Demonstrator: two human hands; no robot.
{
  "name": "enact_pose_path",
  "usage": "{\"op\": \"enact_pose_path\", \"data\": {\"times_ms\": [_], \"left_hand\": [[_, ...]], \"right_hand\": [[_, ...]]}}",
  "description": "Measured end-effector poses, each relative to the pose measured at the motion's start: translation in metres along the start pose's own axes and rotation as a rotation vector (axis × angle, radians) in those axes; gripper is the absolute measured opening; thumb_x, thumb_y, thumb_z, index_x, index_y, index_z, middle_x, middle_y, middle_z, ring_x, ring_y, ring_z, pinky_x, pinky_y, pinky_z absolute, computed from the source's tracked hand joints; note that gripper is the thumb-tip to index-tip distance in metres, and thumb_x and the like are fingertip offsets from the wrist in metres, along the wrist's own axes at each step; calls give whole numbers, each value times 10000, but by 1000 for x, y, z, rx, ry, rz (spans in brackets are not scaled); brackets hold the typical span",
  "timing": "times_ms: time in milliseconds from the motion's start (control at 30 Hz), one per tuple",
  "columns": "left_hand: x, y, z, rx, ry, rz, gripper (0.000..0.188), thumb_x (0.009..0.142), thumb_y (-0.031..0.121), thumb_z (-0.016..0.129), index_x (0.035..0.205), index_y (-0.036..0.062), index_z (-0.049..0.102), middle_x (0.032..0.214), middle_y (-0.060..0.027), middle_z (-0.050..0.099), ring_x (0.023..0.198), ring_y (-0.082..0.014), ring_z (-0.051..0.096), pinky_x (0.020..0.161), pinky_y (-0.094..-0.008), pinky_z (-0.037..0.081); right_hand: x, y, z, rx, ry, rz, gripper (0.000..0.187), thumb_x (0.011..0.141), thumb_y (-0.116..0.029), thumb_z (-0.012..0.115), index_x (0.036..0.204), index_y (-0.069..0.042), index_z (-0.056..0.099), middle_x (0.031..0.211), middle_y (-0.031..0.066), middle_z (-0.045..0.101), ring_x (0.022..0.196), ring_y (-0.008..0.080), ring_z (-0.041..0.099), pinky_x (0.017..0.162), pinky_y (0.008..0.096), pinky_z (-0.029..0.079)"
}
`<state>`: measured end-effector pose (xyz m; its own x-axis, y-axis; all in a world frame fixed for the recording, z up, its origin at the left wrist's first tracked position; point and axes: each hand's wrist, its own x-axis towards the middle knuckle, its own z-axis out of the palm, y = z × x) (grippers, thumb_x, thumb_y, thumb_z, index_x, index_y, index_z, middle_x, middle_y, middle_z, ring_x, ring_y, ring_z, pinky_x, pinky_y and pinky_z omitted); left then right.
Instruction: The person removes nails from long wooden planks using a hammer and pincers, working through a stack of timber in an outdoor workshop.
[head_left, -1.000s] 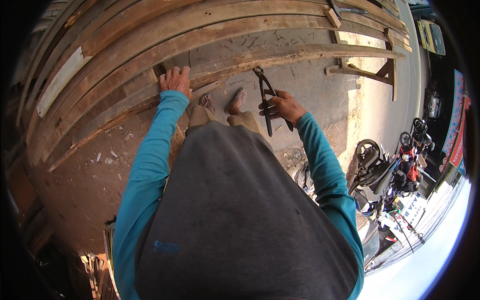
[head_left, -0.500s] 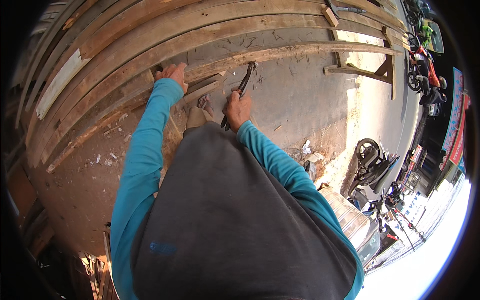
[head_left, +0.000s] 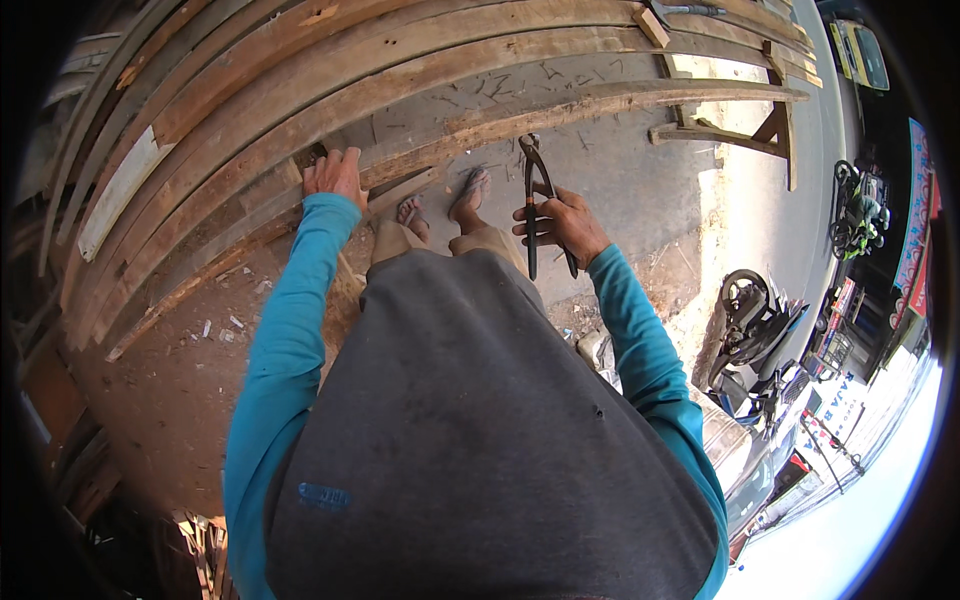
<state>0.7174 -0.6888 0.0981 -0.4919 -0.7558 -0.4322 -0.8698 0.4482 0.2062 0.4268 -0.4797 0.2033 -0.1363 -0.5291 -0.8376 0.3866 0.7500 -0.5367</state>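
My left hand [head_left: 336, 178] grips the nearest long wooden plank [head_left: 560, 108], its fingers curled over the edge. A pair of dark pincers [head_left: 530, 190] is held in my right hand [head_left: 568, 228], to the right of my legs. The pincers' handles are spread apart, with fingers between and around them. Their jaw end points away from me, close to the near edge of the plank and apparently apart from it. Beyond this plank lie several more long planks [head_left: 420, 40], side by side.
A wooden trestle [head_left: 770, 140] supports the planks at the right. A hammer [head_left: 690, 10] and a small wood block [head_left: 652, 28] rest on the far planks. Bent nails or splinters litter the ground. Parked motorcycles [head_left: 745, 320] stand by the road at right.
My right hand has moved right, away from the plank, and the pincers' handles have spread. My left hand stays on the plank. Both my feet now show.
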Motion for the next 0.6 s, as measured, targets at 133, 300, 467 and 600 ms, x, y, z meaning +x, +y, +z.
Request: {"op": "enact_pose_path", "data": {"times_ms": [133, 300, 467, 600], "left_hand": [[-6, 4, 4, 12, 96, 37, 638, 660, 185, 884, 1210, 160, 560, 1134, -128, 587, 1133, -345, 558, 959, -500, 418], [-10, 2, 13, 27, 125, 22, 703, 629, 150, 885, 1253, 177, 563, 1144, -109, 582, 1143, -331, 553, 966, -483, 415], [-9, 0, 9, 32, 181, 50, 693, 649, 165, 882, 1255, 159, 546, 1148, -128, 565, 1133, -347, 543, 990, -490, 395], [-8, -8, 4, 47, 145, 29, 707, 654, 175, 877, 1276, 162, 541, 1155, -134, 565, 1140, -348, 544, 983, -487, 397]], "right_hand": [[11, -18, -14, -64, -86, 62, 554, 938, -106, 410, 1457, 74, 343, 1137, 244, 664, 961, 343, 719, 820, 429, 618], [11, -41, -19, -99, -133, 161, 510, 946, -93, 417, 1421, 90, 379, 1161, 269, 657, 963, 368, 717, 825, 446, 617], [23, -42, -26, 43, -177, 210, 424, 968, -123, 399, 1351, 56, 435, 1043, 202, 652, 880, 332, 698, 768, 430, 599], [30, -22, 5, 511, -286, 264, 268, 966, -134, 395, 1179, -11, 502, 804, 70, 526, 602, 167, 514, 547, 329, 481]]}}
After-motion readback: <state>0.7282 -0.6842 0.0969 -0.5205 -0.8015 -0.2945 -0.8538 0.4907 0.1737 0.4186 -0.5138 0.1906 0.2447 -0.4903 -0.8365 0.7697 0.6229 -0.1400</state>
